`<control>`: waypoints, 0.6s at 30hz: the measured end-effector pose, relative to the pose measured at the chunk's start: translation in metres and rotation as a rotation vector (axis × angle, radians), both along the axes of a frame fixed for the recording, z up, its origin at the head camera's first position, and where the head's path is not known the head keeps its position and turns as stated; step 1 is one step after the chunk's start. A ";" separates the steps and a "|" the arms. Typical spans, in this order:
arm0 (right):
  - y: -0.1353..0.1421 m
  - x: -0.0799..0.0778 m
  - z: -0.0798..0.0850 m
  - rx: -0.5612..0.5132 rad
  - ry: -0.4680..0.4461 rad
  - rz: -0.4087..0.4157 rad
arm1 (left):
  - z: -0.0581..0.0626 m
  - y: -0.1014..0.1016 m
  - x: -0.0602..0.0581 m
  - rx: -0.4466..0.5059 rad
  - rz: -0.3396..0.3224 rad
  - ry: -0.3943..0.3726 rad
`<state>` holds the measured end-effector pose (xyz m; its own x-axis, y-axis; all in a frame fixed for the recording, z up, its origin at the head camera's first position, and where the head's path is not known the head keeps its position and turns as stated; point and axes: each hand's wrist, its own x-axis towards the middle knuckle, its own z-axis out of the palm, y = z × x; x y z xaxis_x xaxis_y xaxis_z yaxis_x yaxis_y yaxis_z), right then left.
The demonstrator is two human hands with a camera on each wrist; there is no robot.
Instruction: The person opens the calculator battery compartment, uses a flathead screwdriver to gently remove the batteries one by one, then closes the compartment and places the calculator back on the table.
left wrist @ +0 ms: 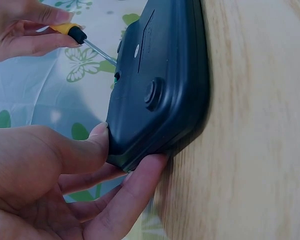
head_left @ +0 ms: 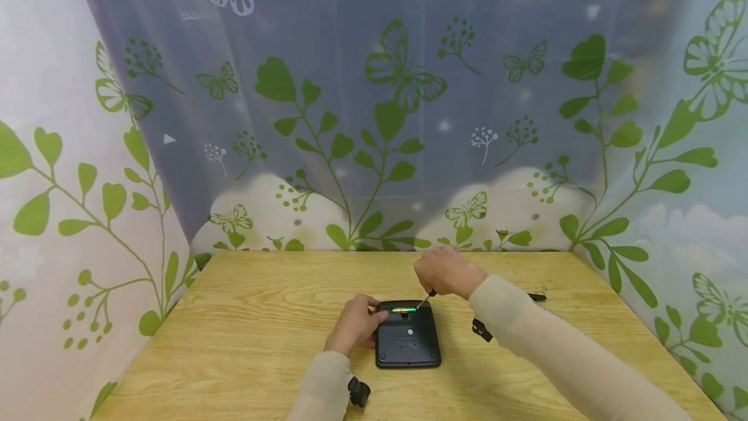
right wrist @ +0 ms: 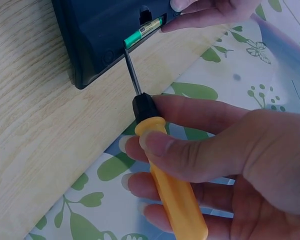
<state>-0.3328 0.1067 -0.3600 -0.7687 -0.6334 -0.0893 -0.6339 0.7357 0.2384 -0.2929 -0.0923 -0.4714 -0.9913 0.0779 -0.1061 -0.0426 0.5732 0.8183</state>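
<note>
A black device, seemingly a desk calculator (head_left: 410, 347), lies back side up on the table. In its uncovered battery slot sits a green battery (right wrist: 144, 33). My left hand (head_left: 354, 323) pinches the device's far left corner, thumb on top and fingers at the edge and underside, as the left wrist view shows. Gripped in my right hand (head_left: 447, 270) is a screwdriver (right wrist: 174, 185) with a yellow handle and black collar. Its metal shaft slants down, and the tip meets the green end of the battery.
The wooden table (head_left: 245, 317) stretches out on both sides of the device. A small dark piece (head_left: 536, 297) lies behind my right forearm, partly hidden. Patterned cloth (head_left: 327, 148) hangs beyond the table's far edge.
</note>
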 end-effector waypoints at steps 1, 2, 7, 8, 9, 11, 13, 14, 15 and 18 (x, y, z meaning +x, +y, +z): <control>0.000 0.000 0.000 0.000 0.001 0.000 | 0.000 0.000 0.000 0.001 0.000 -0.001; 0.000 0.000 0.000 0.001 0.001 0.001 | 0.000 0.000 0.001 0.002 -0.001 0.000; -0.001 0.000 -0.001 0.003 0.000 -0.002 | -0.003 0.000 0.000 0.006 0.002 -0.002; -0.001 0.000 -0.001 0.002 -0.003 -0.004 | -0.004 0.000 -0.001 0.004 0.002 -0.002; -0.001 0.000 -0.002 0.002 -0.005 -0.007 | -0.004 0.000 -0.001 0.004 0.003 -0.003; -0.001 0.000 -0.001 0.004 -0.006 -0.011 | -0.004 0.000 -0.001 0.002 0.003 -0.004; -0.001 0.000 -0.002 0.008 -0.006 -0.015 | -0.004 0.000 -0.001 0.003 0.002 -0.004; 0.000 0.000 -0.001 0.010 -0.005 -0.014 | -0.003 0.000 -0.001 0.004 0.001 -0.005; 0.000 0.000 -0.001 0.011 -0.004 -0.014 | -0.003 0.000 0.000 0.005 0.001 -0.005; -0.001 0.001 -0.001 0.010 -0.005 -0.012 | -0.003 0.000 0.000 0.008 0.001 -0.002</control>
<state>-0.3322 0.1058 -0.3605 -0.7760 -0.6229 -0.0988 -0.6259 0.7412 0.2426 -0.2929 -0.0922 -0.4741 -0.9912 0.0777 -0.1072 -0.0445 0.5666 0.8228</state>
